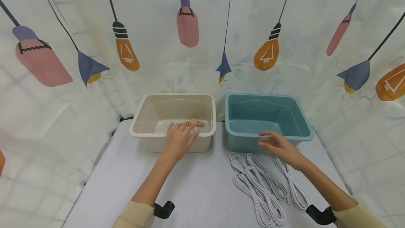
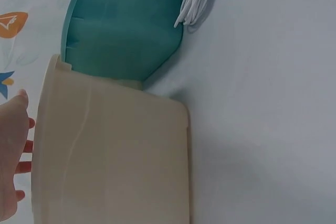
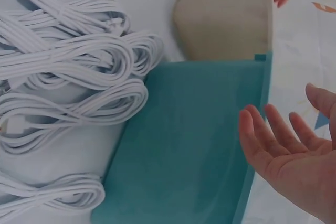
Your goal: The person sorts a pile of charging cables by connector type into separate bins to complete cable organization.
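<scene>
My left hand is over the front rim of the beige bin, its fingers loosely extended and holding nothing. Inside that bin lies a small coiled cable, pale orange-brown, just beyond the fingertips in the head view. The left wrist view has the same hand beside the bin's upper edge. My right hand hovers at the front of the teal bin, palm bare and fingers slightly bent, as the right wrist view also shows. Bundles of white cable lie on the table below it.
Both bins stand side by side at the back of the white-covered table, with a narrow gap between them. Behind hangs a curtain printed with lamps. Another white cable bundle lies partly under my right forearm in the head view.
</scene>
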{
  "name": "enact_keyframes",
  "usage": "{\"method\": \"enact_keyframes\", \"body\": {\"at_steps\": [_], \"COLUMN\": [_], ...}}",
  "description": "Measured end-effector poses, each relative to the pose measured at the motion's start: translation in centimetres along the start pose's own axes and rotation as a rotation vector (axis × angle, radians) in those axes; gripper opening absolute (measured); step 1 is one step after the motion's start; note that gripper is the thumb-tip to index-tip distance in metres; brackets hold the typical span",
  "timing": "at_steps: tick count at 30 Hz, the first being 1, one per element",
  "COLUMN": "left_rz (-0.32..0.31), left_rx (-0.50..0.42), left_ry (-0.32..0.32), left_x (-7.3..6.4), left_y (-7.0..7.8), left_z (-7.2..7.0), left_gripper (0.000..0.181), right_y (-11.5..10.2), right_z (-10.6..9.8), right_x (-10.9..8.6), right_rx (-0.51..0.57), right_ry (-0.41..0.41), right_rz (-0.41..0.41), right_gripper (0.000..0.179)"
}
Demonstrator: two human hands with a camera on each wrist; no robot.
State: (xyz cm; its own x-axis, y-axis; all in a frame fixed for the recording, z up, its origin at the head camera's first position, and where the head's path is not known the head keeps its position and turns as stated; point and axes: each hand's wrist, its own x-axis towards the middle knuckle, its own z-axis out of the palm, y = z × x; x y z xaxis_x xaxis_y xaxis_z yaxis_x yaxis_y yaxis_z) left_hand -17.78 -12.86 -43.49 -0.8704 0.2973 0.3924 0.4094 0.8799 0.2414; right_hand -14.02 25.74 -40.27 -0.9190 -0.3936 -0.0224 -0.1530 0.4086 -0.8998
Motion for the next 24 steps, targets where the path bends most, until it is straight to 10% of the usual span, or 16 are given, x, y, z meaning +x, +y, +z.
{"method": "enact_keyframes", "body": {"at_steps": [24], "left_rz": [0.205], "left_rx": [0.061], "left_ry": [0.057], "left_x": [2.1], "left_y": [4.9], "left_z": [2.7], "left_gripper": [0.041], "right_y": [6.8], "right_z": [-0.5], "right_x": [-3.6], "right_rx": [-0.323], "right_ry": [0.229], "right_rz": [0.007], "right_gripper": [0.04]}}
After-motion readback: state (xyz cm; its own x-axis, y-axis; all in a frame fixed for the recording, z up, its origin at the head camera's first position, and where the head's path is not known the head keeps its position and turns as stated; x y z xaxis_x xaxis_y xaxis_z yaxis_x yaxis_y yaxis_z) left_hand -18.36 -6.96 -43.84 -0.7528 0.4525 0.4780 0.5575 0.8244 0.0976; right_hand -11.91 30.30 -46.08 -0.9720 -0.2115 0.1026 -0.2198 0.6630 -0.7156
